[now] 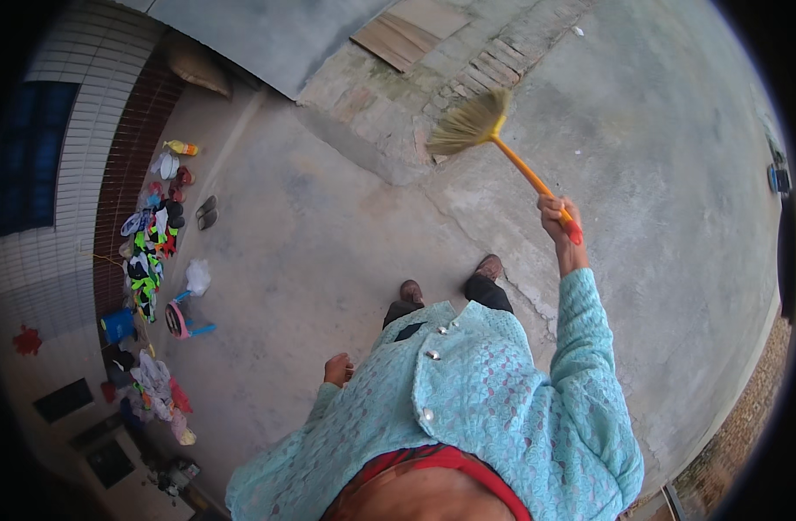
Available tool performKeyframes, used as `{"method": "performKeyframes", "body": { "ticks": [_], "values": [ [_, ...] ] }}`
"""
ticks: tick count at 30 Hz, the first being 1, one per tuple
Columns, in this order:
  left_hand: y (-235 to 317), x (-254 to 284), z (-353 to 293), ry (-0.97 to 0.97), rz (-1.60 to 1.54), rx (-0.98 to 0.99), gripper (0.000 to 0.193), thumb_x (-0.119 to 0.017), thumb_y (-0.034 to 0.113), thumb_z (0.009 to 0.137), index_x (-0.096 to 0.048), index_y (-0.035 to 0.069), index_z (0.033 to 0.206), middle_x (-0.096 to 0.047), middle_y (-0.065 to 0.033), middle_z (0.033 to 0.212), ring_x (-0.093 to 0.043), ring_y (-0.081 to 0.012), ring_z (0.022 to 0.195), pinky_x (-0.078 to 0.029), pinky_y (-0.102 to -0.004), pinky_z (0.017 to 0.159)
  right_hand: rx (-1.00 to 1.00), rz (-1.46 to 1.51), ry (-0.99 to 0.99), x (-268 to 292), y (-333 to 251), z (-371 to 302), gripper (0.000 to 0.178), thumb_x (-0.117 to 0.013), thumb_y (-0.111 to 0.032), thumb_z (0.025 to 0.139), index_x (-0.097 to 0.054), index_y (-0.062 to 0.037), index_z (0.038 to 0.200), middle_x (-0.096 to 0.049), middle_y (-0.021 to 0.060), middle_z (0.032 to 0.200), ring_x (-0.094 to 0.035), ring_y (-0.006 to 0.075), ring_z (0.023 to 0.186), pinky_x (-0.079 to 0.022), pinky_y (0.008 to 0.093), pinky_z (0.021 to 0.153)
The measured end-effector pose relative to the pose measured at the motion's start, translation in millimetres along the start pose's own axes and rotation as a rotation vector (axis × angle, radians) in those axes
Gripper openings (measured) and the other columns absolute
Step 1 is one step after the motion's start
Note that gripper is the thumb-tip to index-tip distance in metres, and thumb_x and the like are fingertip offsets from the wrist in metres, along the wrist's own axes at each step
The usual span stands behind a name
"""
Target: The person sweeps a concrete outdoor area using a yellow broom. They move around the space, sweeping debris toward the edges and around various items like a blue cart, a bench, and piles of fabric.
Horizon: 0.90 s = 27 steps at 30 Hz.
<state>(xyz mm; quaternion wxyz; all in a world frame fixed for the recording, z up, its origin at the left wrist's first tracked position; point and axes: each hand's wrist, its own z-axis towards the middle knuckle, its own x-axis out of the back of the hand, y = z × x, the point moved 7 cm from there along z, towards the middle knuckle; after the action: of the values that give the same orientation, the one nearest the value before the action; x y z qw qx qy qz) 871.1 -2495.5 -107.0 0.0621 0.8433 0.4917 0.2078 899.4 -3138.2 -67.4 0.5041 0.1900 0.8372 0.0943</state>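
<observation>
A short broom (521, 166) with an orange handle, a red end cap and a fan of straw bristles is in my right hand (558, 215). My fingers wrap round the handle near its red end. The bristles point forward and left over the concrete; whether they touch it I cannot tell. My left hand (338, 370) hangs low beside my jacket with its fingers curled in, and no object shows in it.
Along the tiled wall (85, 87) at left lie a heap of colourful clothes and shoes (146, 260), a yellow bottle (182, 148), a pair of dark slippers (207, 213), a white bag (198, 277) and a pink-and-blue item (179, 319). Broken paving and a brown board (394, 45) lie ahead.
</observation>
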Motion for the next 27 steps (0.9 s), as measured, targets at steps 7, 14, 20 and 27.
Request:
{"method": "performKeyframes", "body": {
  "ticks": [7,14,20,27],
  "values": [
    [39.8,-23.8,14.2,-0.021,0.069,-0.082,0.038,-0.044,0.014,0.078,-0.043,0.003,0.114,-0.052,-0.0076,0.073,-0.049,-0.0156,0.05,-0.042,-0.0271,0.045,0.268,-0.592,0.2,2.5,30.5,-115.2,0.013,-0.04,0.003,0.065,-0.033,-0.0011,0.075,-0.034,-0.0016,0.056,-0.029,0.004,0.036,-0.028,0.0155,0.031],
    [53.8,-33.4,36.8,-0.068,0.011,-0.014,0.039,-0.044,0.012,0.078,-0.041,0.002,0.116,-0.05,-0.0055,0.067,-0.049,-0.0138,0.049,-0.043,-0.0267,0.044,0.134,-0.189,0.16,31.0,83.0,-171.4,0.015,-0.04,0.002,0.067,-0.032,-0.001,0.08,-0.036,0.0005,0.059,-0.033,0.0038,0.037,-0.033,0.0163,0.031],
    [86.0,-33.0,30.0,-0.077,0.024,-0.071,0.041,-0.043,0.01,0.077,-0.039,0.001,0.116,-0.049,-0.0049,0.066,-0.048,-0.0136,0.048,-0.043,-0.0268,0.042,0.052,-0.264,0.128,38.9,30.1,-110.8,0.014,-0.039,0.001,0.066,-0.032,0.0007,0.079,-0.037,0.0024,0.06,-0.036,0.0048,0.038,-0.033,0.0165,0.031],
    [88.7,-25.1,9.8,0.012,0.069,-0.038,0.041,-0.043,0.008,0.076,-0.04,0.002,0.117,-0.049,-0.0053,0.066,-0.048,-0.0138,0.047,-0.043,-0.0268,0.041,0.258,-0.272,0.011,26.2,-75.9,-84.8,0.015,-0.037,0.002,0.069,-0.033,0.0016,0.083,-0.037,0.0,0.059,-0.036,0.004,0.04,-0.031,0.0159,0.033]
  ]
}}
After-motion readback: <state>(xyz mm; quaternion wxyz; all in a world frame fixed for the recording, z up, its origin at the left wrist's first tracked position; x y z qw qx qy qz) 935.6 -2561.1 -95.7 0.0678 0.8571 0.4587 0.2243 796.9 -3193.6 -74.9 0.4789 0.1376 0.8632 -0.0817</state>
